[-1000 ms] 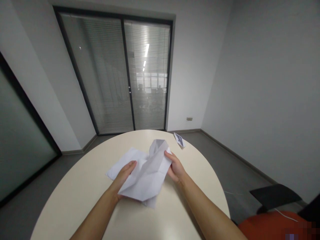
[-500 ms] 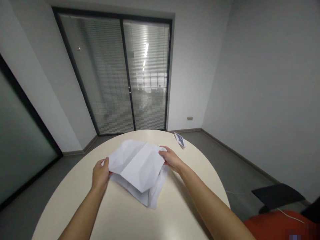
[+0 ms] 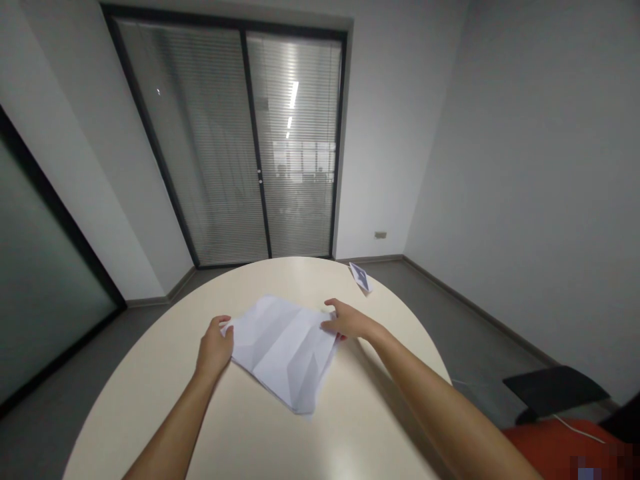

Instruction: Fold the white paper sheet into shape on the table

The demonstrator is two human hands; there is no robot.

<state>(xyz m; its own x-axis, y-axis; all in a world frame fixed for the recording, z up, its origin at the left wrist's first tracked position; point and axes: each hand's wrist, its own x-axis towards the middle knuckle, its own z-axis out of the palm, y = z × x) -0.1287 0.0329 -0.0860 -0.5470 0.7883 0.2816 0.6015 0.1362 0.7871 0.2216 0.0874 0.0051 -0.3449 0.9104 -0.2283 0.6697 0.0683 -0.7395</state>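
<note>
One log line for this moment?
left hand: at left corner of creased paper | right hand: at right corner | creased paper: on table | folded paper: table's far right edge

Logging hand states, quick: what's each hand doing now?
Left hand: holding the creased paper by its left corner.
Right hand: at the right corner; whether gripping cannot be told.

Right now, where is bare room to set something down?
The table is bare between the forearms, nearer than the white paper, and between left hand and left rim. Crowded: the middle, with paper and right hand; a folded paper sits by the far-right rim.
</note>
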